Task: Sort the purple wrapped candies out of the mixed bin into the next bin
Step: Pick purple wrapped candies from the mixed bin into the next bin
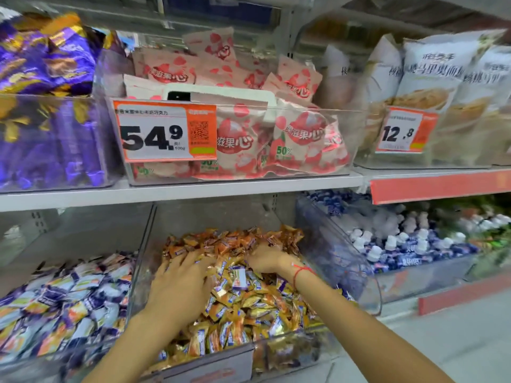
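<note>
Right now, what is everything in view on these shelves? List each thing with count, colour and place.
Mixed bin: one, clear, lower shelf centre, holding many orange candies with some purple ones.
Purple wrapped candy: one plainly visible, between the hands.
Next bin: one, clear, lower left, full of purple and white candies.
Blue candy bin: one, lower right.
Pink snack packs: many, upper centre bin.
Price tags: two, orange and white.
Purple bags: many, upper left.
White bags: several, upper right.
Left hand: fingers spread on candies.
Right hand: fingers buried in candies; red string at its wrist.
</note>
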The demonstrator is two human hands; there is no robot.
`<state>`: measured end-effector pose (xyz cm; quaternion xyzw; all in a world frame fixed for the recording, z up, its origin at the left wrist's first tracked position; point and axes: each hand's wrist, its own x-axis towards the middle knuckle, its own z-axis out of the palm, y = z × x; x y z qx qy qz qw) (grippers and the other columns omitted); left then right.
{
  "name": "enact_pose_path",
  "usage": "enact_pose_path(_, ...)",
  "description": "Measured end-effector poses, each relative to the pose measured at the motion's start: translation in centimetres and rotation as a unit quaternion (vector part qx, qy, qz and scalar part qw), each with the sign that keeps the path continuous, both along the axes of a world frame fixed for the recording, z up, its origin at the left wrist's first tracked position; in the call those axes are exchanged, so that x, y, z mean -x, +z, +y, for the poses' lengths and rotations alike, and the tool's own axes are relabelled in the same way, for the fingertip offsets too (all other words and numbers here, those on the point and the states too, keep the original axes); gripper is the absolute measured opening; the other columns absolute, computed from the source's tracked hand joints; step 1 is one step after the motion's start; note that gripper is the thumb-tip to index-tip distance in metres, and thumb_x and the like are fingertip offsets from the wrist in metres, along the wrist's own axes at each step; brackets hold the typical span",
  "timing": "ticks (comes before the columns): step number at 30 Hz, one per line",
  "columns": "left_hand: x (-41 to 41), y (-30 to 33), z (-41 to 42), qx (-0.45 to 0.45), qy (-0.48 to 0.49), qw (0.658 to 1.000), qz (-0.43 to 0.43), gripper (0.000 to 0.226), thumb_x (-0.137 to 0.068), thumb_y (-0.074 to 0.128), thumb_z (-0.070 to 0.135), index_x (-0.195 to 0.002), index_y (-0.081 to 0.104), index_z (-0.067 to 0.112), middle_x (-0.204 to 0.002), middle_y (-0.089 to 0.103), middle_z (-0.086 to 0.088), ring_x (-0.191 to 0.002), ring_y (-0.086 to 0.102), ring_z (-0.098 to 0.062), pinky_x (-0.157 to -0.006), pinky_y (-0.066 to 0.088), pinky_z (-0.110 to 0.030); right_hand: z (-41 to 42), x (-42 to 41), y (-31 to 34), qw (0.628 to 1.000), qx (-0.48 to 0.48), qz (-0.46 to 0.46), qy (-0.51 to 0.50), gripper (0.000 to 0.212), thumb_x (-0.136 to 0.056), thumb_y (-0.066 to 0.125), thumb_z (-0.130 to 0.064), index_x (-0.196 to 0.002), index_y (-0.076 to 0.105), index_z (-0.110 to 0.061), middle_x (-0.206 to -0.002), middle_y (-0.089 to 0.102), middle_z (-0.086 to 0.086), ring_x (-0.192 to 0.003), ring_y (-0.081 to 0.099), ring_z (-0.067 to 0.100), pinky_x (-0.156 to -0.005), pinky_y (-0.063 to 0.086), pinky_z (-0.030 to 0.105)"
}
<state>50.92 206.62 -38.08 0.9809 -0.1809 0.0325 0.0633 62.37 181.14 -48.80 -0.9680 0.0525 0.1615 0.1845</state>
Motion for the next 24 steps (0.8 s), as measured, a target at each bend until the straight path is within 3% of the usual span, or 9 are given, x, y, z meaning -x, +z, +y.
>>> enact_pose_path(2, -0.1, 0.1, -0.1, 0.056, -0.005, 0.998, -0.006, 0.045, -0.103, 0.030, 0.039, -0.147, 0.031, 0.034, -0.154, 0.029, 0.010, -0.141, 0.028, -0.016, -0.115, 0.022, -0.036, 5.5, 7.6, 8.8, 0.997, -0.075, -0.035, -0.004, 0.026, -0.103, 0.035, -0.035, -0.106, 0.055, -0.019, -0.103, 0.047, 0.009, -0.113, 0.057, 0.033, -0.097, 0.044, 0.042)
enact_pose_path(3, -0.1, 0.1, -0.2, 0.086, -0.009, 0.996, -0.010, 0.045, -0.103, 0.030, 0.038, -0.147, 0.033, 0.032, -0.154, 0.031, 0.009, -0.141, 0.029, -0.016, -0.115, 0.023, -0.035, 6.7, 9.4, 10.9, 0.993, -0.108, -0.054, 0.018, 0.018, -0.103, 0.038, -0.029, -0.109, 0.054, -0.024, -0.114, 0.054, 0.010, -0.109, 0.058, 0.026, -0.101, 0.043, 0.044)
enact_pose_path(6, 0.2, -0.1, -0.5, 0.128, -0.042, 0.991, -0.015, 0.043, -0.103, 0.031, 0.035, -0.146, 0.037, 0.030, -0.154, 0.032, 0.007, -0.143, 0.025, -0.015, -0.116, 0.019, -0.033, 7.8, 13.0, 10.9, 0.974, -0.167, -0.057, 0.145, 0.047, -0.103, 0.040, -0.022, -0.149, 0.032, -0.022, -0.147, 0.038, 0.004, -0.132, 0.041, 0.021, -0.113, 0.033, 0.041)
enact_pose_path(9, 0.9, -0.8, -0.3, 0.119, -0.069, 0.990, -0.001, 0.044, -0.104, 0.030, 0.036, -0.147, 0.034, 0.034, -0.158, 0.024, 0.010, -0.147, 0.014, -0.015, -0.120, 0.012, -0.034, 7.5, 15.7, 10.3, 0.963, -0.126, -0.078, 0.226, 0.051, -0.104, 0.036, -0.025, -0.154, 0.021, -0.021, -0.140, 0.039, 0.002, -0.122, 0.036, 0.014, -0.109, 0.025, 0.030)
enact_pose_path(13, 1.5, -1.6, 0.5, 0.041, -0.086, 0.995, 0.013, 0.043, -0.103, 0.026, 0.046, -0.146, 0.030, 0.043, -0.160, 0.013, 0.014, -0.149, 0.002, -0.016, -0.120, 0.002, -0.037, 4.9, 19.2, 11.6, 0.964, -0.051, -0.057, 0.256, 0.045, -0.105, 0.035, -0.027, -0.149, 0.029, -0.035, -0.155, 0.030, -0.011, -0.143, 0.020, 0.006, -0.117, 0.000, 0.041)
enact_pose_path(17, 2.2, -2.2, 0.4, 0.040, -0.076, 0.996, 0.011, 0.057, -0.094, 0.007, 0.062, -0.146, 0.024, 0.046, -0.160, 0.007, 0.015, -0.149, -0.002, -0.015, -0.119, -0.006, -0.037, 2.5, 20.3, 13.9, 0.965, -0.146, -0.101, 0.193, 0.033, -0.102, 0.046, -0.016, -0.129, 0.060, -0.026, -0.138, 0.054, -0.008, -0.126, 0.047, 0.005, -0.109, 0.034, 0.021)
enact_pose_path(19, 2.6, -2.4, 0.1, 0.060, -0.076, 0.995, 0.007, 0.083, -0.074, -0.012, 0.066, -0.146, 0.023, 0.047, -0.160, 0.006, 0.015, -0.149, -0.004, -0.015, -0.118, -0.007, -0.038, 1.4, 18.1, 14.3, 0.970, -0.155, -0.137, 0.125, 0.028, -0.101, 0.046, -0.013, -0.118, 0.066, -0.022, -0.134, 0.058, -0.003, -0.120, 0.057, 0.020, -0.104, 0.044, 0.039)
enact_pose_path(21, 2.7, -2.5, 0.2, 0.074, -0.077, 0.994, 0.002, 0.071, -0.084, -0.004, 0.064, -0.146, 0.024, 0.046, -0.161, 0.007, 0.014, -0.149, -0.003, -0.016, -0.118, -0.006, -0.039, 0.9, 14.9, 13.7, 0.978, -0.146, -0.135, 0.061, 0.026, -0.101, 0.046, -0.011, -0.118, 0.065, -0.016, -0.138, 0.056, 0.004, -0.119, 0.056, 0.034, -0.103, 0.045, 0.043)
enact_pose_path(24, 2.8, -2.1, 0.0, 0.087, -0.073, 0.993, -0.012, 0.043, -0.103, 0.026, 0.044, -0.146, 0.032, 0.041, -0.160, 0.013, 0.011, -0.149, 0.000, -0.016, -0.119, -0.003, -0.040, 3.2, 11.0, 11.7, 0.993, -0.094, -0.062, 0.025, 0.049, -0.101, 0.044, -0.037, -0.140, 0.047, -0.006, -0.147, 0.044, 0.009, -0.133, 0.044, 0.024, -0.107, 0.035, 0.029)
